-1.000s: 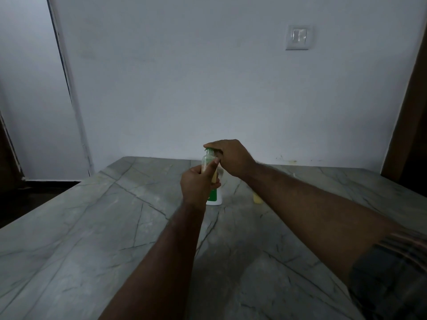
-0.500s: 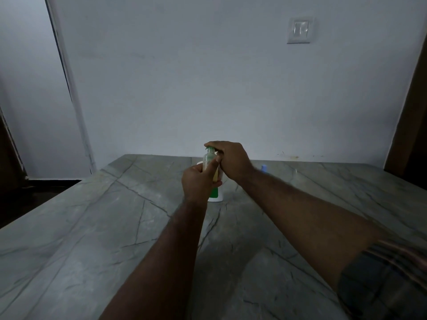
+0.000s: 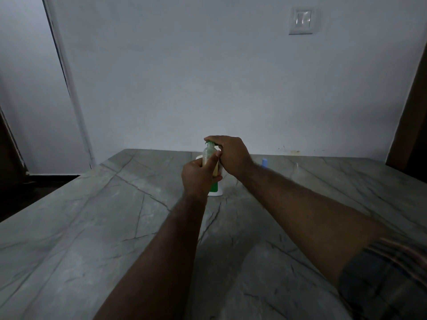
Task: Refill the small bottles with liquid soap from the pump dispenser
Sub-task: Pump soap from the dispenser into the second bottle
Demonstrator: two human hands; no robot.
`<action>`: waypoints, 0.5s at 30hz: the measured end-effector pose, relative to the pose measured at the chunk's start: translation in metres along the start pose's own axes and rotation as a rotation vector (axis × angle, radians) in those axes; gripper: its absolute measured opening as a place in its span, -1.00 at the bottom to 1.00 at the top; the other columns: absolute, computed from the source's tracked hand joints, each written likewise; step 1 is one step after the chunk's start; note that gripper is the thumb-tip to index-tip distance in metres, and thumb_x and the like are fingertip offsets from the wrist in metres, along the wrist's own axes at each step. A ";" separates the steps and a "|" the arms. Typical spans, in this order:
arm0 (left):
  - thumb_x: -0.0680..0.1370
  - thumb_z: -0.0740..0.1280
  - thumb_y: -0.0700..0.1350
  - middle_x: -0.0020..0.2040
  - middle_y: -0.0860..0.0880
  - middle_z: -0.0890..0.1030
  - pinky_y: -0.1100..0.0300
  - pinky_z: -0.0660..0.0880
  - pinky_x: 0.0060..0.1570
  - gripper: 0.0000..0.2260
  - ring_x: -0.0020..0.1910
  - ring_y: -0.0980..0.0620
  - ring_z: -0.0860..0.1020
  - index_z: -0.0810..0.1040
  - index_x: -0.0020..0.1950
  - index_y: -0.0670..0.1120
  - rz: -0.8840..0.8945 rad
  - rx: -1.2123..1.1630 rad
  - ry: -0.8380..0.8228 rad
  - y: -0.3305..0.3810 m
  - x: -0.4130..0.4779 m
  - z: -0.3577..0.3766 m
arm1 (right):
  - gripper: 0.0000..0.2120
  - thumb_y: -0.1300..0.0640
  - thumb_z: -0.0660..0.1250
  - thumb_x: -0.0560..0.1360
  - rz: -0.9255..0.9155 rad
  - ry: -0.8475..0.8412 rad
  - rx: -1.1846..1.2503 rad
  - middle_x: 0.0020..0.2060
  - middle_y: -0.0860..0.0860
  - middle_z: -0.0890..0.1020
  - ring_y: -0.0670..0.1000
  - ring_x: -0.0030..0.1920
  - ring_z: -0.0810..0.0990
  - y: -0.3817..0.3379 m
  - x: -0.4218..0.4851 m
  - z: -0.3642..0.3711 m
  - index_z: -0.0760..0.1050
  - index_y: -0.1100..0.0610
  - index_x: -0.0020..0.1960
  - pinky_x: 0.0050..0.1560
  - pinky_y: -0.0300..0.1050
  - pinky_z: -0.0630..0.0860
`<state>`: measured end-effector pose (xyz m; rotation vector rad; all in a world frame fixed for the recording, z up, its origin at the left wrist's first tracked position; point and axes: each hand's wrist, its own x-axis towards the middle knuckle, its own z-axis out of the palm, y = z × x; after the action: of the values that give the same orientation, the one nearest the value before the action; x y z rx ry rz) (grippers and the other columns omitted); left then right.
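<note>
"Two hands, both busy?"

"Both. My left hand (image 3: 198, 177) is wrapped round the bottle (image 3: 208, 153), thumb up its side, holding it upright with its mouth at the green spout (image 3: 208, 142). My right hand (image 3: 232, 155) lies over the pump head, fingers reaching across its top, gripping nothing."

"And the dispenser?"

"The dispenser (image 3: 217, 189) stands on the table (image 3: 92, 227) just behind my left hand. It's white with a green label."

"Anything further out?"

"A small blue thing (image 3: 264, 162) on the table beyond my right wrist, near the wall. A switch (image 3: 301, 20) is high on the wall."
</note>
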<state>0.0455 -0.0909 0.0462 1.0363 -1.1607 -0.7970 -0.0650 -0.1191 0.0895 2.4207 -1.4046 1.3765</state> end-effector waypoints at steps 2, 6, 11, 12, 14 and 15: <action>0.51 0.46 0.05 -0.32 0.11 0.59 0.46 0.45 -0.51 -0.74 -0.45 0.35 0.59 0.60 -0.14 -0.14 0.013 -0.009 0.004 -0.001 0.000 0.000 | -0.62 0.32 0.24 0.48 0.003 -0.004 0.008 0.22 0.09 0.61 0.04 0.24 0.57 0.000 -0.001 0.001 0.53 0.17 0.28 0.35 -0.10 0.43; 0.53 0.44 0.07 -0.25 0.06 0.60 0.49 0.42 -0.52 -0.71 -0.45 0.35 0.58 0.63 -0.05 -0.17 0.028 0.052 -0.001 0.000 0.001 -0.001 | -0.63 0.32 0.25 0.51 0.002 -0.039 -0.030 0.25 0.09 0.59 0.05 0.26 0.55 -0.002 0.005 -0.003 0.52 0.17 0.30 0.36 -0.10 0.41; 0.52 0.43 0.10 -0.23 -0.02 0.66 0.41 0.50 -0.46 -0.67 -0.40 0.23 0.64 0.67 -0.06 -0.20 0.021 -0.006 -0.001 0.003 0.002 0.000 | -0.52 0.43 0.25 0.40 -0.020 -0.047 -0.040 0.24 0.10 0.60 0.04 0.27 0.54 -0.004 0.008 -0.010 0.52 0.18 0.29 0.36 -0.05 0.42; 0.52 0.43 0.08 -0.25 -0.01 0.66 0.43 0.48 -0.47 -0.67 -0.41 0.25 0.63 0.67 -0.06 -0.21 0.027 -0.006 -0.002 0.003 0.001 0.000 | -0.53 0.42 0.25 0.41 -0.017 -0.036 -0.039 0.24 0.09 0.60 0.04 0.27 0.55 -0.004 0.008 -0.009 0.53 0.18 0.29 0.36 -0.05 0.42; 0.53 0.44 0.06 -0.28 0.01 0.65 0.45 0.46 -0.49 -0.68 -0.42 0.30 0.62 0.66 -0.08 -0.22 0.026 -0.010 -0.003 0.003 0.001 -0.001 | -0.56 0.38 0.25 0.43 -0.004 -0.021 -0.017 0.23 0.09 0.61 0.03 0.25 0.56 -0.004 0.005 -0.006 0.54 0.18 0.28 0.35 -0.05 0.43; 0.53 0.44 0.06 -0.29 0.03 0.64 0.46 0.45 -0.50 -0.69 -0.43 0.32 0.61 0.65 -0.10 -0.21 0.020 -0.009 -0.003 0.002 0.001 -0.001 | -0.57 0.37 0.25 0.44 0.000 -0.020 -0.002 0.22 0.09 0.61 0.04 0.24 0.56 -0.004 0.004 -0.005 0.54 0.18 0.28 0.34 -0.05 0.44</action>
<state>0.0465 -0.0908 0.0488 1.0154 -1.1674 -0.7878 -0.0643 -0.1176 0.0966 2.4396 -1.4099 1.3539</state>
